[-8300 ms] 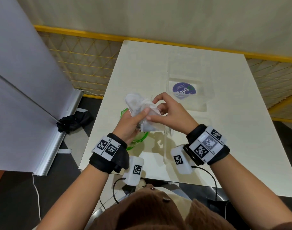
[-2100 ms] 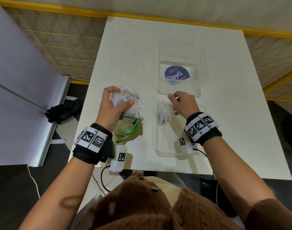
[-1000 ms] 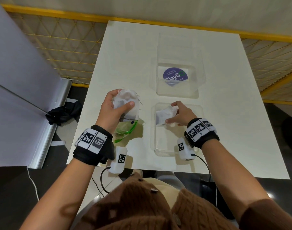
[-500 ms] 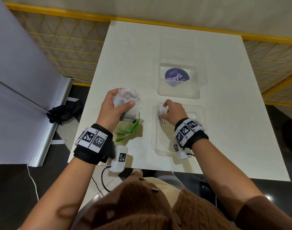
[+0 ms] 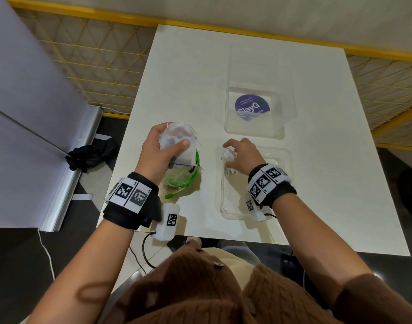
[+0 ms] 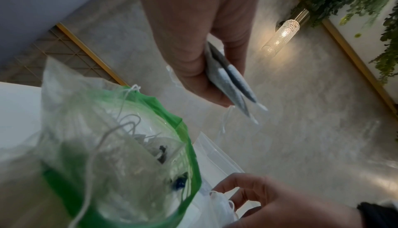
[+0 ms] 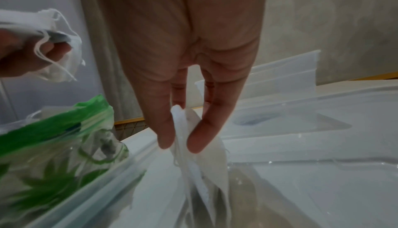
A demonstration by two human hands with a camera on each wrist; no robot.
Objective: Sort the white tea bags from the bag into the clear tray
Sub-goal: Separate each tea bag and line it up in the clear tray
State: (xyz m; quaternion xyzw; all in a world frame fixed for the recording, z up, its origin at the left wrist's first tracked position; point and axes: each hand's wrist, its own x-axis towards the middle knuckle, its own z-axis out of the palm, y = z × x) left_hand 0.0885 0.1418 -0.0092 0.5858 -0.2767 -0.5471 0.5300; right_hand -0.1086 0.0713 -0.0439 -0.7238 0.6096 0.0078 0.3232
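Nearest the person, a white sensor box (image 5: 168, 220) hangs under the left wrist at the table (image 5: 188, 73) edge, and a second one sits under the right wrist inside the clear tray (image 5: 233, 206). The left hand (image 5: 157, 157) is raised just above the green-rimmed plastic bag (image 5: 180, 181), thumb and fingers curled round a bunch of white tea bags (image 5: 178, 141) whose strings trail loose. The bag lies just below that hand, its mouth open. To the right of it, the right hand (image 5: 244, 155) reaches down into the tray's far left corner, thumb and forefinger pinching a few white tea bags (image 5: 229, 156) that hang down to the tray floor. Beyond the right hand stands a second clear container (image 5: 254, 132) with a purple round label, just past the tray. Left of the left hand, off the table, a black cloth (image 5: 90, 155) lies on the floor by a grey panel. The head view hides the right pinch behind the knuckles; the right wrist view shows the fingertips (image 7: 165, 139) closed on the folded paper with the tray wall between it and the bag (image 7: 53, 143). The left wrist view shows loose strings and dark bits inside the bag (image 6: 120, 155), and flat tea bags (image 6: 230, 85) clamped under the thumb, plus a wall lamp (image 6: 282, 36) and greenery beyond.
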